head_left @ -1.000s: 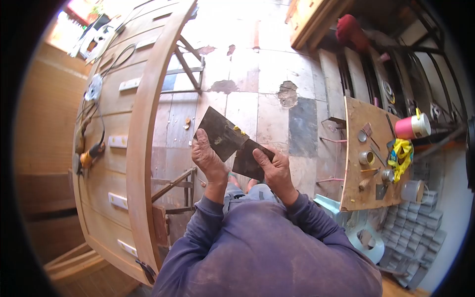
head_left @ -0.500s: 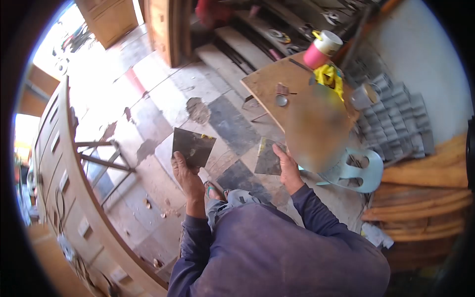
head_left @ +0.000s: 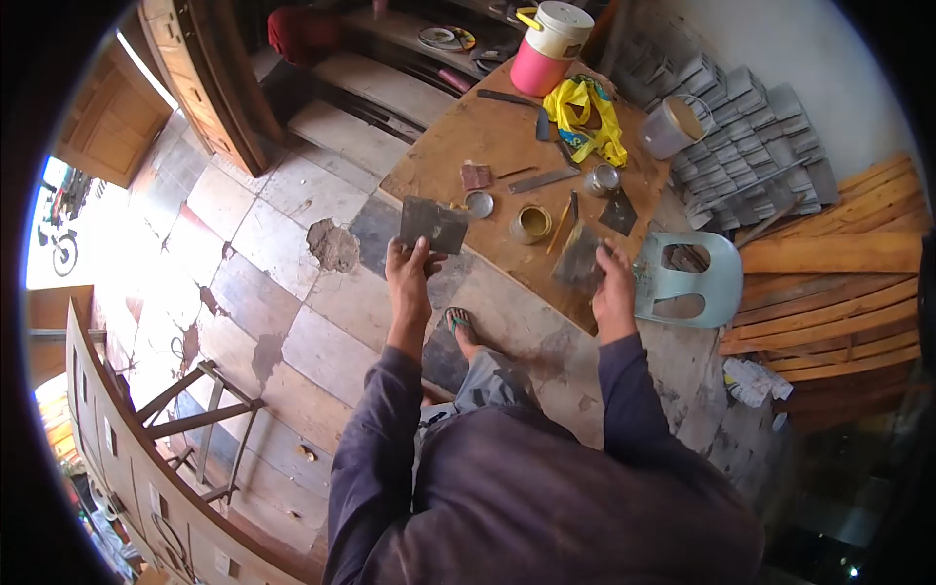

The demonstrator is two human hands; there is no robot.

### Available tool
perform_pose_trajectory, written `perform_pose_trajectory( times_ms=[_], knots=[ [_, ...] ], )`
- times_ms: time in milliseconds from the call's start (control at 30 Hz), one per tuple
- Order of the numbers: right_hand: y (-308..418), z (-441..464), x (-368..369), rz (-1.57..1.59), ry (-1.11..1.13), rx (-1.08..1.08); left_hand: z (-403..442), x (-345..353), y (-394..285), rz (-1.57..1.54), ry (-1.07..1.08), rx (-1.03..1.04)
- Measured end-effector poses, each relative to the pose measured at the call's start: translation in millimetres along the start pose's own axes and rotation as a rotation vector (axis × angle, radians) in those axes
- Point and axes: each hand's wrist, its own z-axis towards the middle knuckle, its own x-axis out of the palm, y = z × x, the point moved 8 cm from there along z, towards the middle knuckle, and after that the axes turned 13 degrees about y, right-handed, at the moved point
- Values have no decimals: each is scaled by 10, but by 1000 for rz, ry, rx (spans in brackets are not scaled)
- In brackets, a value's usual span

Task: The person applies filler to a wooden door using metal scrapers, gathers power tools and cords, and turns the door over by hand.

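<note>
Both hands have come over to the brown wooden table (head_left: 453, 132) since half a second ago, each bringing its plate from above the open floor to the table's near side; my view has swung with them.

Well off to the table's left I see a long tan wooden panel (head_left: 136, 468). Curved orange-brown wooden strips (head_left: 829, 253) lie stacked beyond its right side, and overlapping grey blocks (head_left: 751, 127) are piled nearer its far right. Just beside the table's right edge stands a pale blue plastic chair (head_left: 726, 278).

On the table's far end I have a pink-and-white round cooler (head_left: 541, 70), with a crumpled yellow plastic bag (head_left: 609, 141) in front of it.

I see the left hand (head_left: 409, 268) gripping a dark rectangular flat plate (head_left: 432, 224) by its lower edge, at the table's left near edge. The right hand (head_left: 614, 283) is closed on a dark smeared flat plate (head_left: 578, 258), over the table's near corner; I cannot tell whether either plate touches the wood.

Between them, on the table, sit an open round tin of yellowish-brown stuff (head_left: 532, 224), a round silvery lid (head_left: 479, 204) and a slim yellow-orange stick (head_left: 561, 229).
</note>
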Motion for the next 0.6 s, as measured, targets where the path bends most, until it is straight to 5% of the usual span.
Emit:
perform_pose_trajectory(
  times_ms=[300,500,600],
  knots=[
    [-362,2296,336,-39,27,61,1617,343,535,75,-31,-22],
    [-699,2575,450,-291,94,157,1888,257,765,131,-59,-101],
    [-393,2477,525,-788,115,-12,1719,330,332,840,-210,-11]
  ],
)
